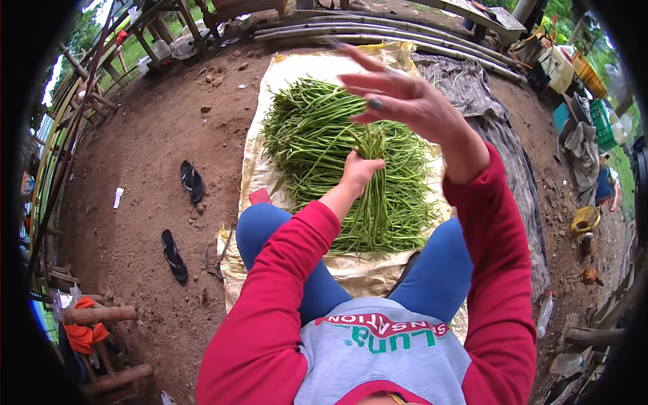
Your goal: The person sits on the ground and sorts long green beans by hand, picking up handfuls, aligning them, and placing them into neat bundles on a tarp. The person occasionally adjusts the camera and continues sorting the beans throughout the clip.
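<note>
A large heap of long green string beans [314, 147] lies on a pale woven plastic sheet [255, 147] in front of my knees. My left hand [360, 172] is closed around an upright bundle of the beans [375, 202], gripping it near its upper end above the heap. My right hand [400, 98] is raised over the far right part of the heap, its fingers spread and slightly blurred, with nothing seen in it. A dark mark or covering shows on one fingertip. Beside my left knee a flat red object [259, 196] rests on the sheet.
Two dark flip-flops [192, 182] lie on the bare soil at left. A grey cloth or sheet [498, 136] spreads at right. Bamboo poles [385, 34] lie beyond the beans. Containers, including a yellow jug [585, 220], and a plastic bottle [545, 315] line the right side.
</note>
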Demonstrator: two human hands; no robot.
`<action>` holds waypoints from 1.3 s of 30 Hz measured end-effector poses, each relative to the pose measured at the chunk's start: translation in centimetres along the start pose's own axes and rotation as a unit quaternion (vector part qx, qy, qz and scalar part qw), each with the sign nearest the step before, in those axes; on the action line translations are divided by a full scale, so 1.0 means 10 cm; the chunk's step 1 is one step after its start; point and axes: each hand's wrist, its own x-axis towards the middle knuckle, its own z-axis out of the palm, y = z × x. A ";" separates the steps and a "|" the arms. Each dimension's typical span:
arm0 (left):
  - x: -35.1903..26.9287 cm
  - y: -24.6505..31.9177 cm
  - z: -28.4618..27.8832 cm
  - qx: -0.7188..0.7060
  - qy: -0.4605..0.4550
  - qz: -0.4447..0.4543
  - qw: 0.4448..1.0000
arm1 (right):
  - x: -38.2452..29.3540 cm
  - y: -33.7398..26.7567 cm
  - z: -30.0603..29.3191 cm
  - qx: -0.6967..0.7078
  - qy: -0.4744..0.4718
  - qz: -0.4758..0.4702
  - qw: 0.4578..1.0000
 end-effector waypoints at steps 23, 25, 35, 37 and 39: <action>-0.16 0.24 0.07 -0.004 -0.172 0.059 0.983 | -0.44 1.20 -0.19 -0.369 0.115 0.353 0.852; -0.14 0.30 0.03 -0.028 -0.177 0.022 0.984 | -0.54 1.22 -0.17 -0.139 0.225 0.237 0.935; -0.03 0.74 0.17 -0.089 -0.130 0.081 0.984 | -0.97 1.64 0.34 0.024 0.167 0.333 0.928; 0.11 0.64 0.02 0.029 -0.155 0.085 0.984 | -0.96 1.72 0.36 -0.093 0.266 0.308 0.909; 0.09 0.51 0.01 -0.023 -0.147 0.091 0.985 | -0.88 1.65 0.37 -0.260 0.313 0.318 0.856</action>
